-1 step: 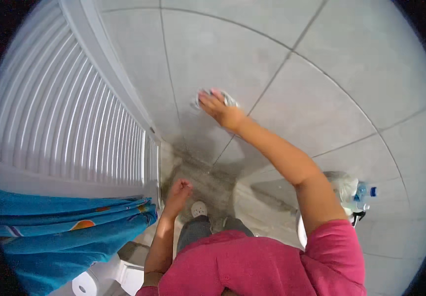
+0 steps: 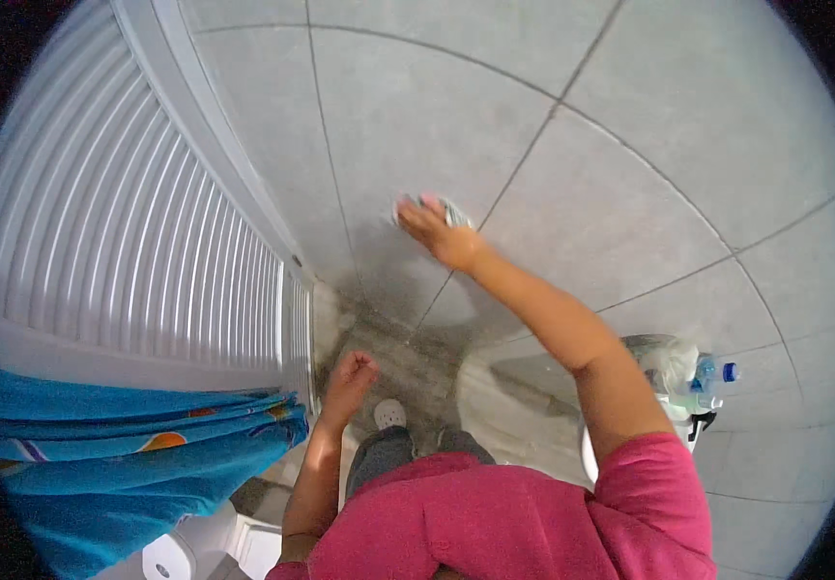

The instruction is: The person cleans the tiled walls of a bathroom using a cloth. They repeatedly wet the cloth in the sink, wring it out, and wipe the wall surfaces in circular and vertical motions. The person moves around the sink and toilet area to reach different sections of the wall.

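Observation:
My right hand [image 2: 432,227] is stretched forward and pressed flat on a small grey-white cloth [image 2: 452,211] against the grey tiled surface [image 2: 630,174], close to a grout line. My left hand [image 2: 350,372] hangs lower near the edge of the white slatted door [image 2: 147,222], its fingers curled in with nothing in them. I wear a pink shirt, and one white shoe [image 2: 390,414] shows below.
A blue patterned towel [image 2: 118,454] hangs at lower left beneath the slatted door. A spray bottle with a blue cap [image 2: 709,385] stands on a white fixture at right. A white paper roll [image 2: 164,559] sits at the bottom left. The tiles near my feet look dark and stained.

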A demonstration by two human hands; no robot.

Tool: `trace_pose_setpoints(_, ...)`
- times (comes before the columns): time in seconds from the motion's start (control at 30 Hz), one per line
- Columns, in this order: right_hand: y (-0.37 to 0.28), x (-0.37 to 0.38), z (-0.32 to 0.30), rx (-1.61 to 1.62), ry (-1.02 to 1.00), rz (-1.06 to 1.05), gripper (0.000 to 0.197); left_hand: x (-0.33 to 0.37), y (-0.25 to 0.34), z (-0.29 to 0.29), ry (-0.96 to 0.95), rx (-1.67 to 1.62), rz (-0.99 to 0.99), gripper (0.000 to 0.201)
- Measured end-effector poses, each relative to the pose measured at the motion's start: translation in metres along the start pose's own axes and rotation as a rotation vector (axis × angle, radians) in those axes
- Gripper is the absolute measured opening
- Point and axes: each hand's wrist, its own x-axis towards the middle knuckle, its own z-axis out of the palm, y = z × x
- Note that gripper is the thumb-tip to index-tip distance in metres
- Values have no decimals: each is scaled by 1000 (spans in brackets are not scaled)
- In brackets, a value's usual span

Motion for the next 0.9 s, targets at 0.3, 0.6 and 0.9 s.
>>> trace_pose_setpoints(0.3,-32,-199,-45,835,-859,293,49,4,20,25,-193,-1,-53,9)
trace_pose_setpoints(0.6,118,-144,-184,99,-200,189,38,39,70,89,-451,75,-1,9)
trace_pose_setpoints(0.9,248,-215,-343,-640,359,993,32,38,83,110,-590,131,0,9)
